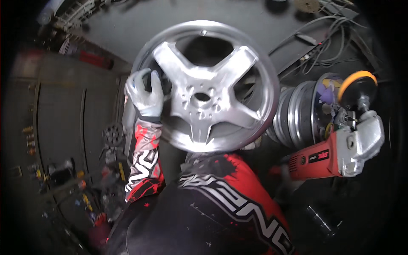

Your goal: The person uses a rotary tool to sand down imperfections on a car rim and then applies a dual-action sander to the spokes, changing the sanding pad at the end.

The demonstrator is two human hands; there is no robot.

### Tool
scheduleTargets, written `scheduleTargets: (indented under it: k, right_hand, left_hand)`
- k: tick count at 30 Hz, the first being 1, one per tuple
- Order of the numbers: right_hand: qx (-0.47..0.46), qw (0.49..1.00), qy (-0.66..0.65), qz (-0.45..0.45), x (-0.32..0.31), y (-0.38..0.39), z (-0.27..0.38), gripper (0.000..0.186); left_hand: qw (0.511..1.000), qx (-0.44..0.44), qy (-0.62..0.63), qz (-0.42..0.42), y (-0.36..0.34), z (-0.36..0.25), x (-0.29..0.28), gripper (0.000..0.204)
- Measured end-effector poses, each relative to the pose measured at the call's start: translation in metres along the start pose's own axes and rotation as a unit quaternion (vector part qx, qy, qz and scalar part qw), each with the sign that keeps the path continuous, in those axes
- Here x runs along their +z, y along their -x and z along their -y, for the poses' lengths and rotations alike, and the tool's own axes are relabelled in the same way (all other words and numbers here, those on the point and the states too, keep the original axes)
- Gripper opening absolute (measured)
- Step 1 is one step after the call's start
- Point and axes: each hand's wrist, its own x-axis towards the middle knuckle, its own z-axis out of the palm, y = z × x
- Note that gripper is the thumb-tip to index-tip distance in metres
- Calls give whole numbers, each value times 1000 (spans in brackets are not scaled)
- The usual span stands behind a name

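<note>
A bare silver five-spoke alloy wheel (189,87) stands in front of me, its face toward me. My left hand (146,95), in a pale glove, curls its fingers over the wheel's left rim, closed on it. At the right a red angle polisher (312,161) with a silver gear head is held up. Its round black pad with an orange edge (359,87) points away, apart from the wheel. My right hand (291,182) is at the rear end of the polisher, dim and partly hidden, and appears wrapped round its body.
Right of the wheel lies another wheel (297,112) on its side, with coloured cloths or pads (326,91) in its open end. Loose cables (340,42) hang at the upper right. Shelving with tools and small parts (85,187) stands at the left. A grey panel (123,25) is behind the wheel.
</note>
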Motion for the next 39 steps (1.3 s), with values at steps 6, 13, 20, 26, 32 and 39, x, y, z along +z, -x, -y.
scheduleTargets:
  k: [6,13,20,26,32,39]
  right_hand:
    - [-15,996,31,80,-15,-6,15,38]
    - [44,991,-119,-36,15,5,49,54]
    - [48,991,-88,-92,43,41,44,71]
    - [102,991,-41,-80,69,65,47,73]
    - [97,992,70,-43,67,43,64,66]
    - [74,959,265,68,93,44,97,65]
  left_hand:
    - [939,-173,88,284,67,37,-20,38]
    - [883,-168,61,435,52,53,-8,55]
    - [905,-160,-12,393,56,44,-2,58]
    - [882,-177,-28,437,57,46,7,58]
    - [870,-137,-20,474,25,41,19,54]
    - [881,-233,52,408,19,51,-5,41]
